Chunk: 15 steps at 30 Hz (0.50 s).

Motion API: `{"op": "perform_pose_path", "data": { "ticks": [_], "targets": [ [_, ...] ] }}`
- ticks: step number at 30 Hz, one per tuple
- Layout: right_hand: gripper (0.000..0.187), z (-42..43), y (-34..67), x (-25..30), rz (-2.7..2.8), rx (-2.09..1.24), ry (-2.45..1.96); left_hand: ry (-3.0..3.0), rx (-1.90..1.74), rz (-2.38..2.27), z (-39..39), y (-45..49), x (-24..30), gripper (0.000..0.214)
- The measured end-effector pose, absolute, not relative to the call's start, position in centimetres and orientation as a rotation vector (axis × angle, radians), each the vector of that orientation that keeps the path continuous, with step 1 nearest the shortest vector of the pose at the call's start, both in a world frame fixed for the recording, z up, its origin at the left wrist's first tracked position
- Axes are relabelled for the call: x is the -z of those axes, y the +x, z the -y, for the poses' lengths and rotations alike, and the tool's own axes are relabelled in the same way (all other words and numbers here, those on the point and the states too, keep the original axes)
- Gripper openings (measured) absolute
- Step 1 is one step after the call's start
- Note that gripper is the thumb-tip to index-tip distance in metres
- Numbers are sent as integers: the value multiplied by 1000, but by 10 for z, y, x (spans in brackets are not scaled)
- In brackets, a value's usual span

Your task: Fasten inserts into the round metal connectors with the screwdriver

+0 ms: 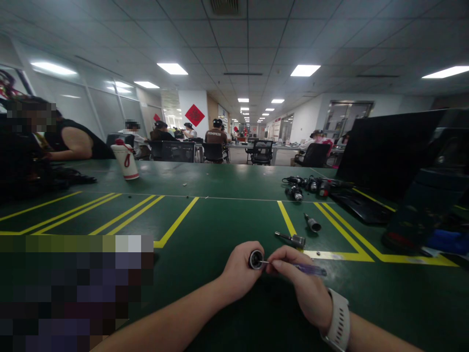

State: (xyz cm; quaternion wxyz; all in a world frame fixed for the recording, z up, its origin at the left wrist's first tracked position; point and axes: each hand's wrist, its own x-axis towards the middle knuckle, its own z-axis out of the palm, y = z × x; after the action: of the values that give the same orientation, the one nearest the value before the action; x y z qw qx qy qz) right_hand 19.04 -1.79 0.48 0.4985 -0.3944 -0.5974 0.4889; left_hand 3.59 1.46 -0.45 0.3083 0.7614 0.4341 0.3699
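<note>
My left hand is closed around a small round metal part, its open end turned toward me. My right hand pinches a thin screwdriver with a clear purple handle, and its metal tip reaches into the round part. Both hands hover just above the green mat near its front edge. A white watch band sits on my right wrist.
Two small metal pieces lie just beyond my hands by a yellow line. A pile of dark parts and a black laptop stand at the right. A white cup is at the far left. Several people sit beyond.
</note>
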Motion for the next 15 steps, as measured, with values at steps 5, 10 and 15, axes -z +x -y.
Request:
{"op": "perform_pose_path", "data": {
  "ticks": [5,10,15],
  "targets": [
    [12,23,188,-12,1602,-1059,-1010,2006,-1003,-1154,-13,36,3,13],
    [13,22,187,-12,1653,-1083,-984,1986,-1035,-1141,-14,36,3,14],
    [11,20,188,-8,1608,-1156,-938,1978,-1052,-1088,-15,35,4,15]
  ]
}}
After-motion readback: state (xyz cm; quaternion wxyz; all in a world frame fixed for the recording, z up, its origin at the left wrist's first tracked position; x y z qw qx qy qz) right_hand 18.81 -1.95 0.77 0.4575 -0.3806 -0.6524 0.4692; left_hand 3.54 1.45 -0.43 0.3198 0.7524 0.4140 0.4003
